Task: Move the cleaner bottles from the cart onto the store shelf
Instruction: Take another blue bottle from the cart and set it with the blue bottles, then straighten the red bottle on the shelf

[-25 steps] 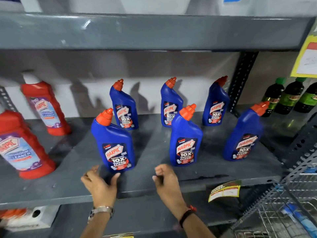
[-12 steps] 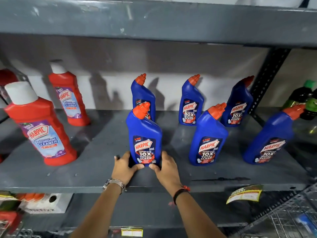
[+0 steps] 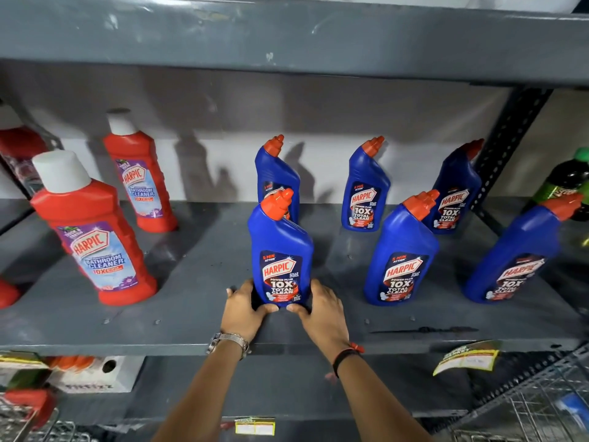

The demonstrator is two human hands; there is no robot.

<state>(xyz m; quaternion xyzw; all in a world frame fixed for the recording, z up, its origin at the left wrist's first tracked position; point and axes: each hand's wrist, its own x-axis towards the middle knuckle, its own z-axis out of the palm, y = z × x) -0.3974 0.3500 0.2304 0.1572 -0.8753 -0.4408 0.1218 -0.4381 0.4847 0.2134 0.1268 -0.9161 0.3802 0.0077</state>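
Observation:
A blue Harpic cleaner bottle [image 3: 280, 250] with an orange cap stands upright near the front of the grey shelf [image 3: 191, 333]. My left hand [image 3: 245, 306] cups its base from the left and my right hand [image 3: 322, 307] cups it from the right. Several more blue bottles stand on the shelf: one directly behind [image 3: 275, 173], two more in the back row [image 3: 366, 186] [image 3: 459, 189], and two in the front row to the right [image 3: 400, 253] [image 3: 519, 253].
Two red Harpic bathroom cleaner bottles [image 3: 92, 231] [image 3: 140, 173] stand at the left. Dark green bottles [image 3: 564, 183] sit at far right behind a perforated upright [image 3: 510, 148]. The wire cart [image 3: 535, 409] shows at bottom right. An upper shelf [image 3: 287, 36] overhangs.
Both hands closed in around the base of the front blue bottle and now hold it. The view has shifted left, so the bottles appear further right.

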